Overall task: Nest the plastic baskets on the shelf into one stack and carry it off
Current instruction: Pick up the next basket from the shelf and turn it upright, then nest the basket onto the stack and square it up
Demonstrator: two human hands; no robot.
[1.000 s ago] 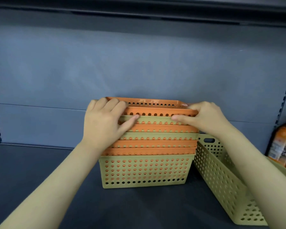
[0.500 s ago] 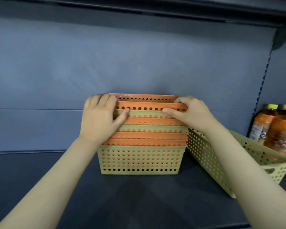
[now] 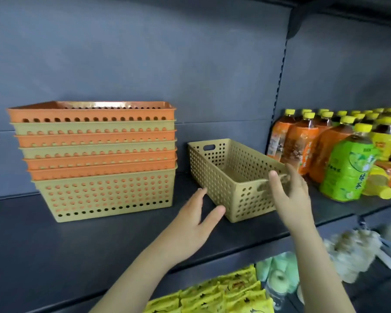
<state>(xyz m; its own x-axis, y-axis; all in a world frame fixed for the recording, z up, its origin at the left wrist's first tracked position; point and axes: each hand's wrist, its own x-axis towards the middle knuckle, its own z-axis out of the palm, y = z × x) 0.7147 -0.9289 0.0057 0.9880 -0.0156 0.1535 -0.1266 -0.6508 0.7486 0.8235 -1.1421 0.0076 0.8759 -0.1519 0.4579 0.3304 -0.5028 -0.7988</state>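
Observation:
A stack of several nested perforated baskets, orange and tan by turns, stands at the left of the dark shelf. To its right a single tan basket sits alone and empty, end-on towards me. My left hand is open at that basket's near left corner, fingers spread, about touching it. My right hand is open at the near right end, in front of the handle slot, holding nothing.
Bottled drinks with yellow caps crowd the shelf right of the single basket; a green-labelled bottle stands nearest. The lower shelf holds yellow snack packets and pale bagged goods. A slotted shelf upright rises behind.
Both hands have left the top of the stack and moved right to the single tan basket. The view has swung right, revealing the drinks and lower shelf.

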